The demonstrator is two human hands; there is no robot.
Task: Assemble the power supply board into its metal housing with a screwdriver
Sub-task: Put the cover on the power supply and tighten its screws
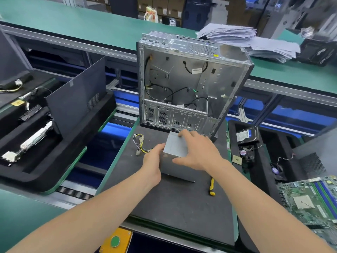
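Sitting on the left are black trays (pixel 36 143) with long parts in them, and a dark panel (pixel 76 99) leans up beside them. In the middle, a dark mat (pixel 173 207) covers the worktop. A bunch of wires (pixel 140 143) lies on it, just left of the grey power supply box (pixel 175 147). The left hand (pixel 153 161) grips the box's left side. The right hand (pixel 197 152) is spread over its top, with the thumb on the near side. The metal housing (pixel 182 79) stands upright just behind the box, with its open side facing near. A yellow screwdriver (pixel 211 187) lies on the mat by the right arm. A green board (pixel 310 198) sits at the right edge.
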